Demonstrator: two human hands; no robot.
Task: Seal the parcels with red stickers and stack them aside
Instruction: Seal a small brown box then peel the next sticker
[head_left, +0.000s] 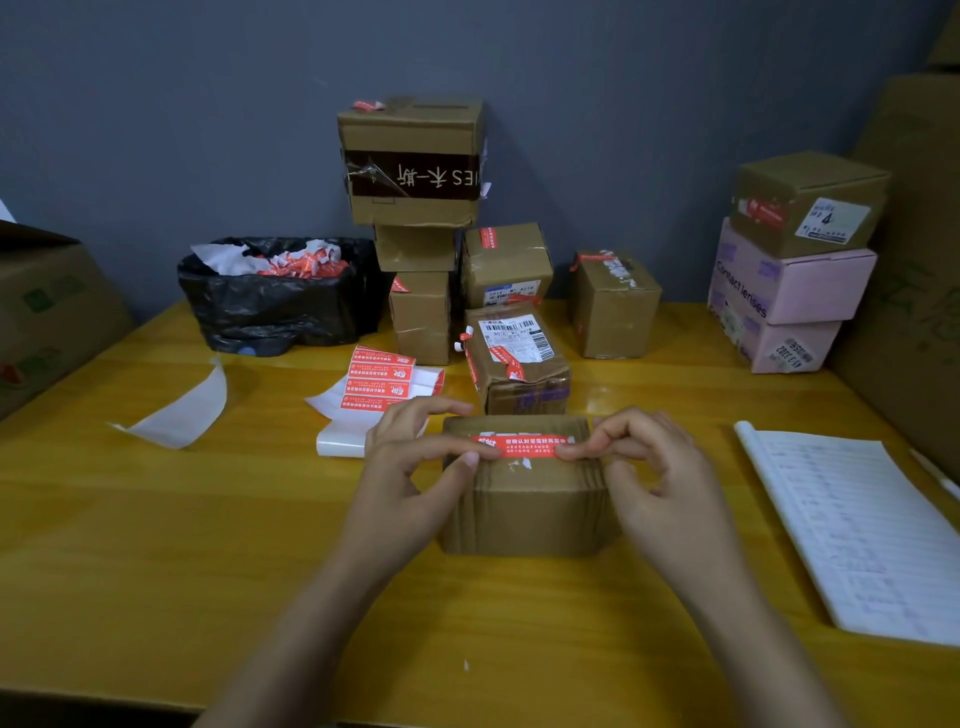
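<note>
A brown cardboard parcel (524, 509) sits on the yellow wooden table (156, 545) right in front of me. Across its top lies a red sticker (522, 446) with white print. My left hand (410, 467) pinches the sticker's left end between thumb and forefinger. My right hand (654, 462) pinches its right end. A sheet of several red stickers (387, 382) lies just behind my left hand. Sealed parcels are stacked at the back: a tall stack (415, 228), a pair (511, 312) and a single box (613, 306).
A black-bagged bin (280, 306) full of peeled backing stands back left. An empty backing strip (182, 410) lies left. A lined notebook (862, 530) is on the right, pink and brown boxes (784, 270) behind it. Large cartons flank both table ends.
</note>
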